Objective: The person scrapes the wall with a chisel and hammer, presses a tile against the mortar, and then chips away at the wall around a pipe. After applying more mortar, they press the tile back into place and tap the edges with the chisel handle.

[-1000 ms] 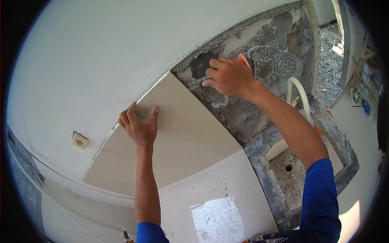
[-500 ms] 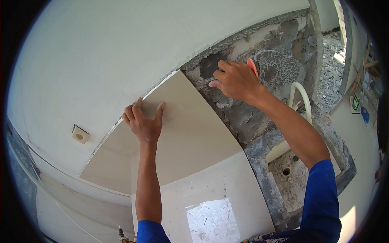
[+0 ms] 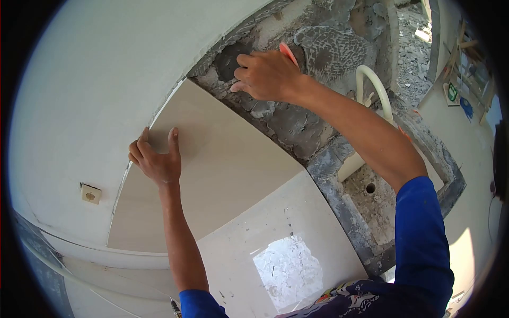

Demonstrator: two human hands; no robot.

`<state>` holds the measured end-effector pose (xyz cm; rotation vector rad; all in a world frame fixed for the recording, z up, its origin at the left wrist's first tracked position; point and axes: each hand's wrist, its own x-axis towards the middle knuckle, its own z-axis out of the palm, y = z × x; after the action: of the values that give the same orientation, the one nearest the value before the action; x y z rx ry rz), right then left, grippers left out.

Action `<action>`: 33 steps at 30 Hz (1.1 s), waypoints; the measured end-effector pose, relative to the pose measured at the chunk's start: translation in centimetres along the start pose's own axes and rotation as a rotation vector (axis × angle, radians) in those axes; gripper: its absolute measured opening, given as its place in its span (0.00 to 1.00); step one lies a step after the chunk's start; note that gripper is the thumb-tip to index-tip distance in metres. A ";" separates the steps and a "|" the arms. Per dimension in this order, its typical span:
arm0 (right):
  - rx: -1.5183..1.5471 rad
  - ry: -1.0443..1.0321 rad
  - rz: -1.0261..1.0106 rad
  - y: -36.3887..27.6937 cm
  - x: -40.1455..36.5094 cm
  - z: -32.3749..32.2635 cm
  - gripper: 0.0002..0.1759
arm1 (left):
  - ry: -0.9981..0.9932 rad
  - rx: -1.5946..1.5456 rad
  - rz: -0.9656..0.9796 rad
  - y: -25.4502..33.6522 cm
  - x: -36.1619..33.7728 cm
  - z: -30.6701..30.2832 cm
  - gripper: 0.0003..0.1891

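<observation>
My left hand rests on the large beige tile against the wall. Its fingertips lie at the tile's upper edge and the thumb is spread apart on the face. In my right hand is a tool with a flat orange-pink end showing above the knuckles; the fingers curl round it and hide the rest. This hand is in front of the rough mortar patch, to the right of the tile's upper corner.
A pale worktop slab with debris bits meets the tile's lower edge. To the right stand a curved cream pipe and a rough sink recess. A wall socket is at left. Rubble lies beyond the wall's end.
The view has shifted, so tile, wall and both hands appear farther left. Against the tile, both hands have stayed in about the same places, and the right still grips the tool.
</observation>
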<state>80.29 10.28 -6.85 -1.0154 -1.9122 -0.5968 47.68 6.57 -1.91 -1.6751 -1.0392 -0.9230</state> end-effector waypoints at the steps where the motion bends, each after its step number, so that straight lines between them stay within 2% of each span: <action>1: 0.005 0.001 0.017 -0.1 -0.1 0.0 0.21 | -0.007 0.004 0.000 -0.1 0.1 -0.1 0.36; 3: 0.020 0.000 0.046 -0.4 -0.3 -0.1 0.21 | -0.009 0.027 0.014 -0.3 0.1 -0.1 0.36; 10: -0.049 0.158 -0.042 0.5 -0.4 0.4 0.20 | -0.007 0.068 0.004 -1.2 -0.2 0.6 0.35; 13: -0.116 0.201 0.044 0.4 -1.6 0.2 0.20 | -0.015 0.046 -0.004 -0.8 0.1 0.3 0.33; 14: -0.101 0.278 0.080 -0.2 -2.7 -0.2 0.19 | -0.014 0.045 0.007 -1.0 0.1 0.2 0.33; 17: 0.063 0.327 0.382 -3.5 -9.3 -0.7 0.17 | 0.001 0.042 -0.009 -1.1 0.0 0.4 0.31; 21: 0.239 0.141 0.618 -6.7 -23.1 3.0 0.18 | -0.005 0.052 -0.103 -1.1 -0.2 0.8 0.29; 23: 0.208 -0.140 0.715 -6.5 -29.0 5.3 0.17 | -0.019 0.053 -0.156 -0.8 0.0 0.6 0.28; 26: 0.134 -0.289 0.679 -4.8 -32.7 7.0 0.18 | -0.026 0.020 -0.188 -1.6 -0.1 0.7 0.28; 33: 0.110 -0.441 0.533 -1.8 -34.5 11.4 0.19 | 0.002 0.011 -0.260 -1.4 0.3 0.9 0.26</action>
<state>83.52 3.10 -42.38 -1.6036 -1.8899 0.0460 46.58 7.79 -1.42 -1.5525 -1.2788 -1.0826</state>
